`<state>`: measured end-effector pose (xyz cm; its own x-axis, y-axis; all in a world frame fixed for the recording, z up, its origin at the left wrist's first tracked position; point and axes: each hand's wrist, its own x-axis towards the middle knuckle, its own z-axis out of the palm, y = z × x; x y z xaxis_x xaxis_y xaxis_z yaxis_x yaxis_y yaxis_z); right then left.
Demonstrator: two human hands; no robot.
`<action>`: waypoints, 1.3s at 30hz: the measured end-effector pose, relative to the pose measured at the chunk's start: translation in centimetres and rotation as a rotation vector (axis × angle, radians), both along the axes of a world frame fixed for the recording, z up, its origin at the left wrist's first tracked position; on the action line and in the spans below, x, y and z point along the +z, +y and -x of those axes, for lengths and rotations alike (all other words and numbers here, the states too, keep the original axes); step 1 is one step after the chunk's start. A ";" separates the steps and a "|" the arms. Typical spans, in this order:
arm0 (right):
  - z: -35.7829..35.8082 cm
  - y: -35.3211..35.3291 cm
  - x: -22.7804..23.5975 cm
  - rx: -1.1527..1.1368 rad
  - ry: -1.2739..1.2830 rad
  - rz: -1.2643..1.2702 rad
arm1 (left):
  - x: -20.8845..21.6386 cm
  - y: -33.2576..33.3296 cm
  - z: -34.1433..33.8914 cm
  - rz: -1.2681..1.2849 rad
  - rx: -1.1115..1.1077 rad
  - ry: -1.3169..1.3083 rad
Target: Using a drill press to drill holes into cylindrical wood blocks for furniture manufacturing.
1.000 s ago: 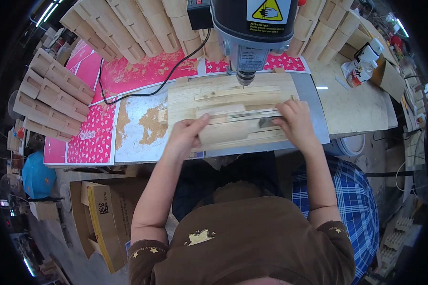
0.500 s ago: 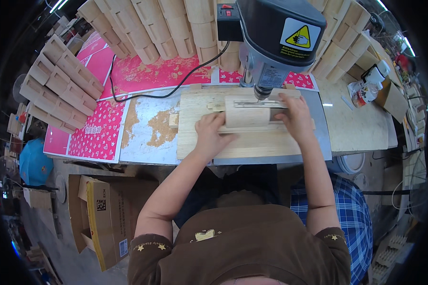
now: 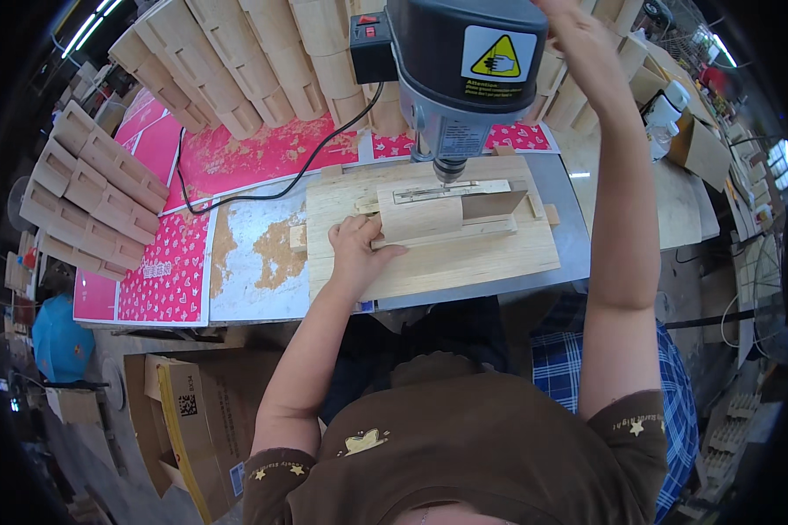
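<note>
A pale wooden piece with a curved face [image 3: 422, 219] and a long recess on top lies in a wooden jig on a flat board [image 3: 446, 265]. My left hand [image 3: 356, 249] holds its left end, fingers curled against the end and thumb stretched along the near side. Just above the recess hangs the chuck [image 3: 450, 166] of a dark drill press [image 3: 464, 61]. My right hand [image 3: 578, 33] is raised to the right side of the drill press head. Its fingertips are hidden behind the head and the frame's top edge, so their grip does not show.
Slotted wooden pieces stand stacked behind the drill press and at the left [image 3: 87, 192]. A black cable [image 3: 298, 175] crosses the bench over pink sheets and sawdust. Bottles [image 3: 665, 114] and a carton stand at the right; an opened cardboard box [image 3: 197, 420] lies below the bench.
My right hand has left the right end of the wooden piece and risen to the side of the drill press head. My left hand stays at the piece's left end.
</note>
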<state>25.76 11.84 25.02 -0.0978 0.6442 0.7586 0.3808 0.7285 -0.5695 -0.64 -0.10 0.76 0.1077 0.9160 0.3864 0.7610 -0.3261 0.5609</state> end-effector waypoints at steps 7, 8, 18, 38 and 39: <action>1.9 -7.4 -2.1 -0.481 -0.409 -0.140 | -0.4 -0.2 0.4 -0.026 0.007 0.009; 1.8 -9.1 -3.3 -0.411 -0.317 -0.140 | -0.4 -0.1 0.4 -0.024 0.003 0.006; 2.1 -8.9 -16.4 -0.229 -0.069 -0.207 | 0.2 -0.2 0.2 0.004 0.002 0.001; 1.6 -8.3 -4.0 -0.256 -0.165 -0.141 | 0.1 0.5 -3.5 0.029 0.023 -0.019; 1.5 -9.5 -6.1 -0.233 -0.161 -0.117 | -0.1 0.5 -3.4 0.026 0.030 -0.045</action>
